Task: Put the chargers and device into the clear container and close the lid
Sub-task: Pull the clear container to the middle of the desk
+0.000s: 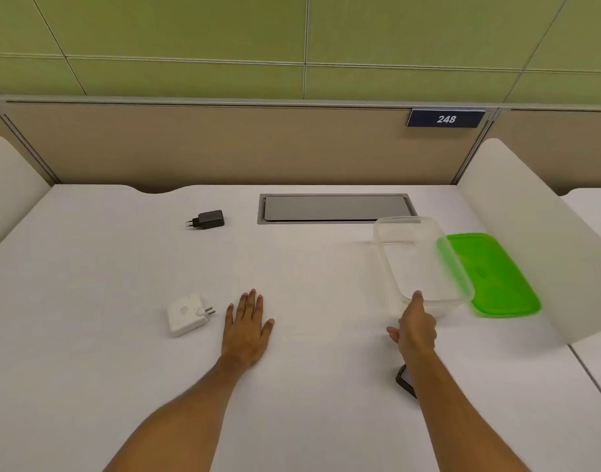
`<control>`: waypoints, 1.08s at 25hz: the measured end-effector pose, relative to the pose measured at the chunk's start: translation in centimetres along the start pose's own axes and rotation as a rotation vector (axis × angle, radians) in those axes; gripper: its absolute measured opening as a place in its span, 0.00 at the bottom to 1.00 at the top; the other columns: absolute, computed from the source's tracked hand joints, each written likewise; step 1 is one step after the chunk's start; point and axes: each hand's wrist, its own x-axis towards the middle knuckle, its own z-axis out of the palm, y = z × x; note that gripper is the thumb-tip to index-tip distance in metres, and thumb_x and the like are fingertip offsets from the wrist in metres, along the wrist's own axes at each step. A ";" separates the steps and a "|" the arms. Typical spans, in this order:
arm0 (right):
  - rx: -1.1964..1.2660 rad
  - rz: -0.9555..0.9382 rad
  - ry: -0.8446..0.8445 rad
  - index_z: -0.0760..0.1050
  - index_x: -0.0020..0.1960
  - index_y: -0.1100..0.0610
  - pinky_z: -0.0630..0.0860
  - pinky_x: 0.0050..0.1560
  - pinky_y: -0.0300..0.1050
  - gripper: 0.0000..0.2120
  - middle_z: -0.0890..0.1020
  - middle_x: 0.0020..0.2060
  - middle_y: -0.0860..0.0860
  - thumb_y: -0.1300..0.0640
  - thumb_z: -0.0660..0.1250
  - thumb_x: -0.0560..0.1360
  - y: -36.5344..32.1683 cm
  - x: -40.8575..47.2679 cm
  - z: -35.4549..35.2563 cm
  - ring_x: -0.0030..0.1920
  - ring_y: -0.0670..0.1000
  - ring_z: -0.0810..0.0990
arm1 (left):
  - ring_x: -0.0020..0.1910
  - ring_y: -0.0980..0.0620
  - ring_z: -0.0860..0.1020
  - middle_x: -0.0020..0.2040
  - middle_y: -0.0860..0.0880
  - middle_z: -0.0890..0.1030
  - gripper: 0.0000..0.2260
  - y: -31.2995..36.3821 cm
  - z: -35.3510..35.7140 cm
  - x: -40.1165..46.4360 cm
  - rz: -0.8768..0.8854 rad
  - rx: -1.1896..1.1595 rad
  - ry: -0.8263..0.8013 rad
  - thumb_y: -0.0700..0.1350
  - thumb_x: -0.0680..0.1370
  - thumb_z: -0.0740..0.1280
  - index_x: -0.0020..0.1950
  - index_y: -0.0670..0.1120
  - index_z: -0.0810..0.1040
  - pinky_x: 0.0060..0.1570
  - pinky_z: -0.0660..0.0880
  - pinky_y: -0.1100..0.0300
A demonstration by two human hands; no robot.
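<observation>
A clear container point(415, 257) stands open at the right of the white desk, blurred, with its green lid point(494, 275) lying beside it on the right. My right hand point(415, 327) touches the container's near rim with its fingertips; whether it grips the rim I cannot tell. My left hand point(248, 323) lies flat and open on the desk. A white charger point(187, 314) sits just left of that hand. A black charger point(207, 219) lies far back on the left. A dark device point(405, 379) lies partly hidden under my right forearm.
A grey cable hatch point(334, 207) is set into the desk at the back. White side dividers point(530, 233) stand at the right and left. A beige partition with a sign reading 248 point(446, 118) closes the back.
</observation>
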 end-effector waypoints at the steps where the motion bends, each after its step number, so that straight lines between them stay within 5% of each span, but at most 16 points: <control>1: 0.027 0.008 -0.001 0.69 0.52 0.55 0.80 0.54 0.57 0.25 0.76 0.39 0.52 0.33 0.52 0.74 -0.4 -0.1 0.0 0.36 0.58 0.84 | 0.77 0.51 0.40 0.79 0.48 0.42 0.28 0.0 0.0 0.0 0.000 0.026 0.012 0.57 0.82 0.44 0.78 0.46 0.43 0.76 0.40 0.49; 4: 0.077 0.005 0.024 0.70 0.53 0.56 0.80 0.54 0.58 0.22 0.73 0.33 0.51 0.37 0.53 0.76 -0.9 0.1 0.1 0.39 0.60 0.84 | 0.77 0.51 0.40 0.79 0.48 0.43 0.28 0.1 -0.1 -0.1 -0.007 0.029 0.013 0.57 0.82 0.45 0.78 0.46 0.44 0.76 0.40 0.49; 13: 0.198 -0.017 0.053 0.71 0.58 0.60 0.82 0.51 0.57 0.18 0.75 0.45 0.54 0.51 0.52 0.77 -2.4 0.9 1.6 0.32 0.58 0.82 | 0.77 0.51 0.39 0.79 0.48 0.42 0.28 0.0 -0.2 -0.1 -0.003 0.020 -0.001 0.57 0.82 0.45 0.78 0.46 0.43 0.75 0.38 0.49; 16: 0.153 -0.099 0.016 0.70 0.51 0.60 0.82 0.51 0.58 0.14 0.76 0.42 0.52 0.51 0.53 0.77 -3.2 0.7 2.6 0.29 0.57 0.82 | 0.77 0.51 0.40 0.79 0.48 0.43 0.28 0.1 -0.3 -0.2 -0.008 0.020 0.004 0.57 0.82 0.46 0.78 0.46 0.43 0.76 0.39 0.49; 27: -0.316 -0.458 -0.140 0.71 0.47 0.58 0.82 0.48 0.57 0.10 0.78 0.42 0.54 0.53 0.55 0.77 -7.3 1.8 5.8 0.28 0.58 0.82 | 0.77 0.52 0.38 0.79 0.49 0.41 0.28 -0.1 -0.2 -0.1 -0.002 0.028 0.006 0.58 0.81 0.44 0.78 0.47 0.41 0.75 0.38 0.50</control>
